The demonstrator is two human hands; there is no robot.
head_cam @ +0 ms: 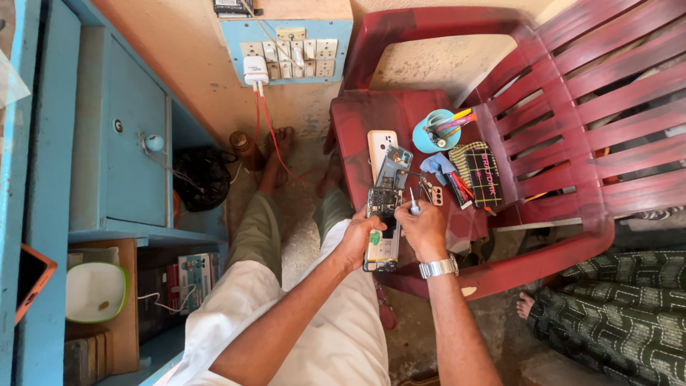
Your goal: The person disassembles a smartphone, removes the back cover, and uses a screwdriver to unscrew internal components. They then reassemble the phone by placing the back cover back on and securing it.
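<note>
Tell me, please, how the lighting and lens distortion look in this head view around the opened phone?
In the head view, bright daylight falls on the red chair, casting hard shadows; the opened phone, held by the left hand beside the right hand with its screwdriver, stays sharp; wide-angle distortion bends the blue cabinet near the edge.

Just beyond the gripped opened phone [383, 229], the white back cover [380, 146], blue cup [434, 132] and tool pouch [480, 175] crowd the chair seat [364, 118]; nearer the body lies open room.
</note>
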